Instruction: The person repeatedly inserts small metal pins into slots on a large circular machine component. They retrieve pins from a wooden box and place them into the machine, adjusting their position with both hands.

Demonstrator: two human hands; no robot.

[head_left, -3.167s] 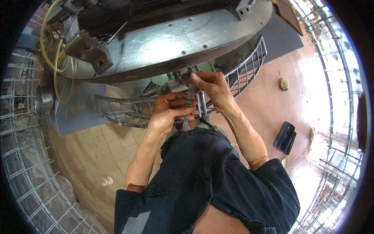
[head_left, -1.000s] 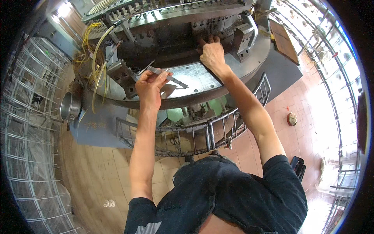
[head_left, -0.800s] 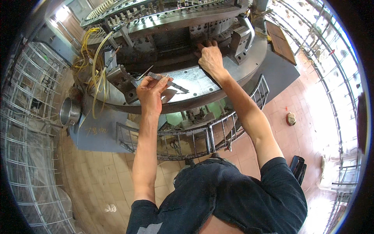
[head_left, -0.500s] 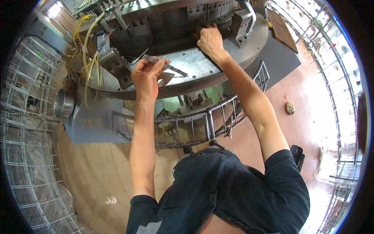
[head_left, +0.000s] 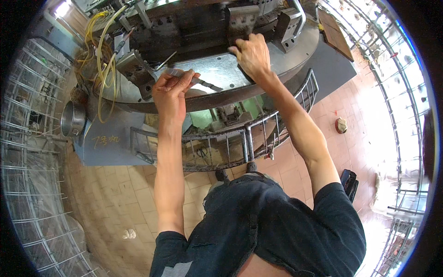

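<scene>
Two bare hands work apart from each other over the metal rim plate (head_left: 273,74) of a round machine. The left hand (head_left: 171,90) pinches a thin, flat metal strip (head_left: 206,84) between thumb and fingers; they hide its middle, and its far, darker end slants over the plate, hard to separate from a reflection there. The right hand (head_left: 253,57) is at the lower edge of a metal block (head_left: 242,21), fingers bent, their tips partly out of sight, so whether they grip it cannot be told. The recess behind is dark, and the machine's top is cut off. A round metal pot (head_left: 80,120) stands at the left; its contents cannot be made out. On the floor at the right, a dark case (head_left: 349,185) is partly covered by the sleeve (head_left: 339,207), its inside unreadable.
</scene>
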